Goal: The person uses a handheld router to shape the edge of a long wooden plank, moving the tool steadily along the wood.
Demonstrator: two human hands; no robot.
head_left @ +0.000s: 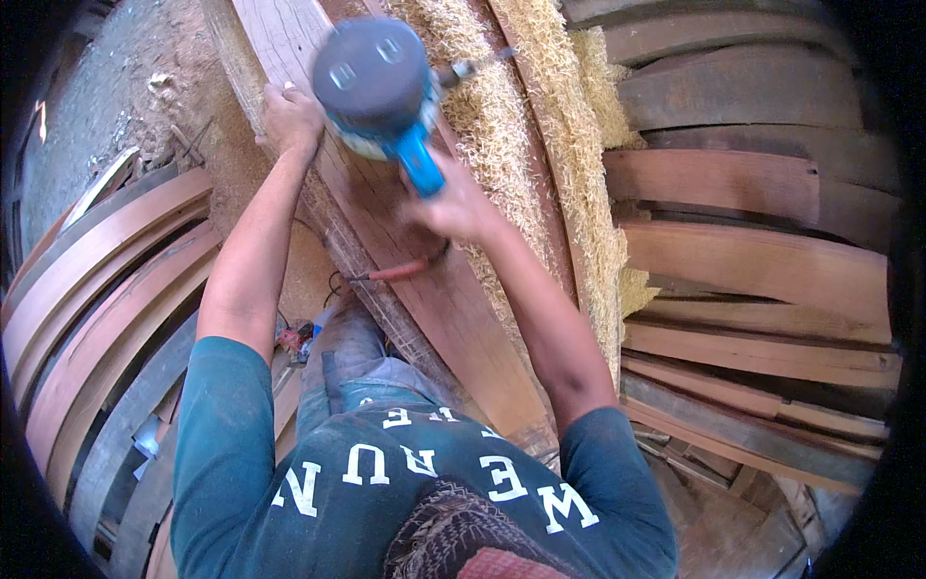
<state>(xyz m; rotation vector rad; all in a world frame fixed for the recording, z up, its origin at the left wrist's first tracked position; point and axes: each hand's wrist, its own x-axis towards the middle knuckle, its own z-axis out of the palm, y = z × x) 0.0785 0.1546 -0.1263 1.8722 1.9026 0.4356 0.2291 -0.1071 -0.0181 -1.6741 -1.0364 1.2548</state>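
Plank edges: The long wooden plank (468, 333) goes diagonally from upper left to lower right; a rough, worn beam (371, 307) runs along its left side.
Space at left: Between the left forearm (265, 227) and the stacked boards (116, 256) there is a strip of dusty brown ground (236, 188).
Space at right: Pale wood shavings (497, 154) lie heaped near the plank's right edge, so the room is narrow on that side.
Plank surface: The wood is reddish brown, with dark cracks along the grain; an orange-red, rod-shaped piece (400, 270) lies over it, below the right hand (451, 201).
Workplace: More boards (714, 183) are piled on the far right, and they look bent in this wide view; at upper left the floor (116, 92) is grey and dirty.
Power tool: The handheld power tool (371, 77) is over the upper part of the plank, blurred, with a round dark top, two light slots and a blue handle; its dark spout (468, 69) points to the right. Whether its base touches the wood, I cannot tell.
Right fingers: They are closed around the blue handle, partly hidden.
Left fingers: The left hand (292, 124) rests at the plank's left edge, just beside the tool, fingers slightly bent; whether they grip the wood, I cannot tell.
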